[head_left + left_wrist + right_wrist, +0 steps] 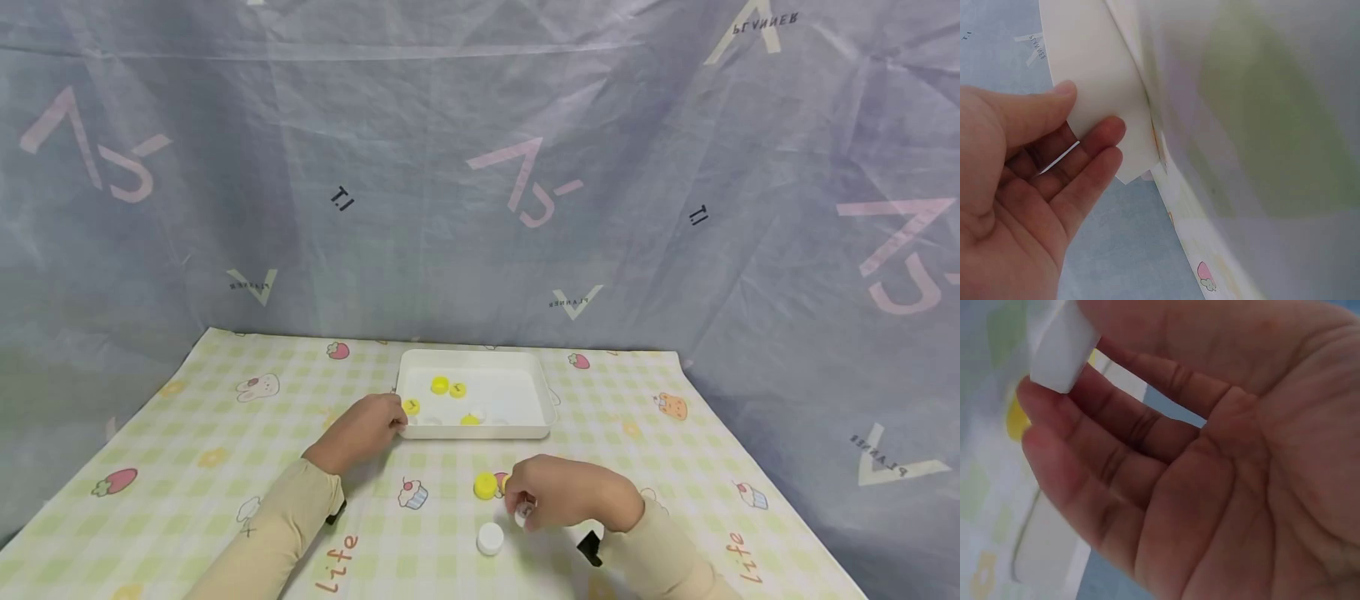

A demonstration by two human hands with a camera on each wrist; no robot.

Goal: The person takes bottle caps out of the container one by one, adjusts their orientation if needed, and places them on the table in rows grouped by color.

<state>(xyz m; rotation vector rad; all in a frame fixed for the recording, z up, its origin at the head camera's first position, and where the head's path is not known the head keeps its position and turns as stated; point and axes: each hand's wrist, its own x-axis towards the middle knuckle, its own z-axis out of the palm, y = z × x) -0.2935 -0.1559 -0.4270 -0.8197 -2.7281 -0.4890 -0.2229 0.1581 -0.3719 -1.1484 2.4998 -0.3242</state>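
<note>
My left hand (pixel 367 427) holds the white tray (pixel 480 432) at its near left corner. In the left wrist view, the thumb and curled fingertips of that hand (pixel 1035 162) meet at the edge of the tray wall. Several yellow caps (pixel 440 385) and some white ones lie inside the tray. Over the table in front of it, my right hand (pixel 570 492) pinches a white cap (pixel 1063 353) between thumb and fingers. Left of the right hand sit a yellow cap (pixel 485 486) and another white cap (pixel 491 539). A bit of yellow beside them is mostly hidden behind the right fingers.
A checked green-and-white tablecloth (pixel 225 500) with printed cupcakes and strawberries covers the table. Behind its far edge hangs a grey-blue curtain (pixel 420 192) with printed lettering.
</note>
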